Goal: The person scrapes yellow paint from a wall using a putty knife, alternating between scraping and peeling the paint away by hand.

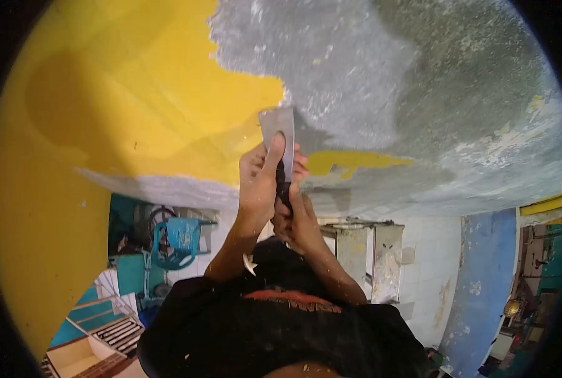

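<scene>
A scraper (285, 123) with a wide flat metal blade and a dark handle is held in both hands. Its blade edge lies at the border between yellow paint (167, 88) and the bare grey surface (331, 57). My left hand (261, 170) is closed around the tool where blade meets handle, with the thumb pressed along the blade. Just below, my right hand (298, 220) is wrapped around the handle, its fingers partly hidden. A pale paint flake (249, 264) shows in front of my left forearm, with smaller bits scattered nearby.
Yellow paint also remains in a strip (356, 162) within the grey area. Lower left are a blue plastic chair (183, 238) and a wooden rack (117, 334). A worn metal cabinet (388, 261) stands behind on the right, near a peeling blue panel (482, 277).
</scene>
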### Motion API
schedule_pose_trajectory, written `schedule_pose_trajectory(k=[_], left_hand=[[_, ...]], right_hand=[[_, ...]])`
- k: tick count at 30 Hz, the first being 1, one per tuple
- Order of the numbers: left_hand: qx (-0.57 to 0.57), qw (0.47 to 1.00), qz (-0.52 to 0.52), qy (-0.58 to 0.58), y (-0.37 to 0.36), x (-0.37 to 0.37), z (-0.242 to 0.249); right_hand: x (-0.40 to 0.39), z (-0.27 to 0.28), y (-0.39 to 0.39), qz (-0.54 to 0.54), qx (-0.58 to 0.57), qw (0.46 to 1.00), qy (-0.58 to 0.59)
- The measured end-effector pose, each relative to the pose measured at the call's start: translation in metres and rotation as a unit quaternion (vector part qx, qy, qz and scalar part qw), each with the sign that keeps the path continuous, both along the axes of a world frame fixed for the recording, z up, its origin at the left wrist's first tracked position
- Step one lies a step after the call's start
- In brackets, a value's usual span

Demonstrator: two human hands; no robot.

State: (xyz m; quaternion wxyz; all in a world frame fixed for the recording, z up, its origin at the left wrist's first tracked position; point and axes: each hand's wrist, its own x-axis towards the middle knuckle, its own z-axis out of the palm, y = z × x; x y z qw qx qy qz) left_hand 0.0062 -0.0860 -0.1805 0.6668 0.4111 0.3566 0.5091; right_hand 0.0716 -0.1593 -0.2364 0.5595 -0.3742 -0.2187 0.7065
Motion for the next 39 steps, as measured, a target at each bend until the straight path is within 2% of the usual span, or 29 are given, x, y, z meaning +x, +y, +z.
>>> schedule_pose_trajectory(k=[3, 5, 6, 7, 8, 9, 12, 15, 17, 19, 21, 25, 27, 28, 29, 30, 32, 33, 35, 36, 39], left_hand=[[0.037, 0.999, -0.034, -0.016, -0.021, -0.003, -0.007], [0.022, 0.999, -0.033, -0.003, -0.017, 0.001, -0.007], [0.019, 1.000, -0.001, 0.011, -0.002, 0.005, -0.003], [0.007, 0.999, 0.027, 0.028, 0.008, 0.006, -0.002], [0.050, 0.998, 0.025, 0.019, 0.015, 0.004, 0.017], [0.105, 0.994, 0.020, 0.004, 0.021, 0.003, 0.048], [0.138, 0.989, -0.045, -0.026, 0.016, -0.010, 0.106], [0.137, 0.989, -0.047, 0.012, 0.015, -0.004, 0.073], [0.074, 0.996, -0.049, -0.004, 0.006, 0.004, 0.027], [0.065, 0.995, -0.071, -0.018, -0.009, 0.003, -0.008], [-0.004, 0.997, -0.077, -0.001, -0.024, 0.001, -0.018], [-0.029, 0.998, -0.056, 0.015, -0.005, -0.001, 0.006], [-0.009, 0.997, -0.069, -0.041, 0.003, 0.002, 0.018], [0.000, 0.996, -0.068, -0.060, 0.002, 0.002, 0.012], [-0.015, 0.996, -0.070, -0.057, -0.011, -0.002, 0.007], [-0.011, 0.996, -0.075, -0.051, -0.018, -0.003, 0.006], [0.019, 0.995, -0.085, -0.049, -0.022, 0.002, 0.006], [0.019, 0.995, -0.084, -0.049, -0.017, 0.005, 0.008], [-0.027, 0.999, -0.020, -0.022, 0.007, 0.014, 0.017], [0.029, 0.998, -0.041, -0.046, 0.012, 0.016, 0.015], [0.013, 0.998, -0.038, -0.044, 0.003, 0.011, 0.018]], right_hand=[[0.006, -0.012, -0.019, 0.008, 0.037, 0.998, -0.045], [0.001, -0.019, -0.023, -0.016, 0.027, 0.998, -0.059], [-0.002, -0.023, -0.007, -0.092, 0.152, 0.958, -0.226], [-0.006, -0.016, 0.013, -0.198, 0.228, 0.865, -0.400], [0.001, 0.009, 0.030, -0.090, 0.183, 0.959, -0.195], [0.006, 0.034, 0.041, 0.019, 0.138, 0.990, 0.019], [0.001, 0.091, 0.036, 0.054, 0.165, 0.984, 0.042], [0.006, 0.068, 0.028, 0.030, 0.133, 0.990, 0.031], [0.009, 0.028, 0.014, 0.005, 0.102, 0.994, 0.028], [0.012, 0.005, -0.011, -0.003, 0.079, 0.996, 0.038], [0.015, -0.005, -0.028, 0.005, -0.026, 1.000, 0.008], [0.007, 0.026, -0.011, -0.017, -0.049, 0.999, 0.005], [0.011, 0.035, -0.002, 0.007, -0.002, 1.000, 0.020], [0.011, 0.026, -0.004, -0.005, 0.031, 0.999, -0.010], [0.006, 0.022, -0.018, -0.007, 0.016, 1.000, -0.006], [0.006, 0.022, -0.023, -0.031, 0.038, 0.994, -0.102], [0.014, 0.019, -0.028, 0.000, 0.004, 1.000, -0.017], [0.016, 0.018, -0.023, 0.001, 0.005, 1.000, -0.017], [0.021, 0.033, 0.004, 0.013, -0.024, 0.999, 0.035], [0.019, 0.028, 0.011, -0.010, -0.038, 0.998, 0.047], [0.019, 0.030, 0.002, 0.012, -0.002, 0.999, 0.047]])
